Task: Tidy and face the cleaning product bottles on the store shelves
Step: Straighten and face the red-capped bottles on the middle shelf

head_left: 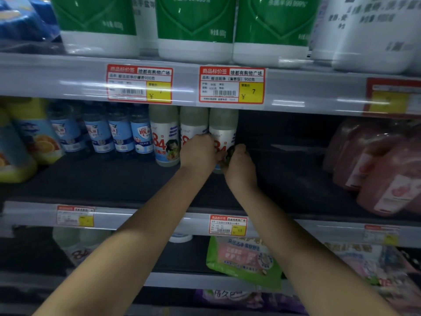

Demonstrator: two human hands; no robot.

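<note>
Three white "84" disinfectant bottles stand upright at the back of the middle shelf point(114, 185). The leftmost one point(164, 135) stands free. My left hand point(197, 152) is curled around the middle "84" bottle point(193, 124), hiding its lower half. My right hand point(238, 166) grips the lower right side of the rightmost "84" bottle point(223, 131), whose red "84" label faces me. Both forearms reach in from the bottom of the view.
Blue-labelled bottles point(118, 133) and yellow bottles point(34, 135) stand to the left. Pink bottles point(376, 169) lean at the right. Dark bare shelf lies between them. Green-labelled white jugs point(196, 30) fill the shelf above. Packets point(243, 258) lie on the shelf below.
</note>
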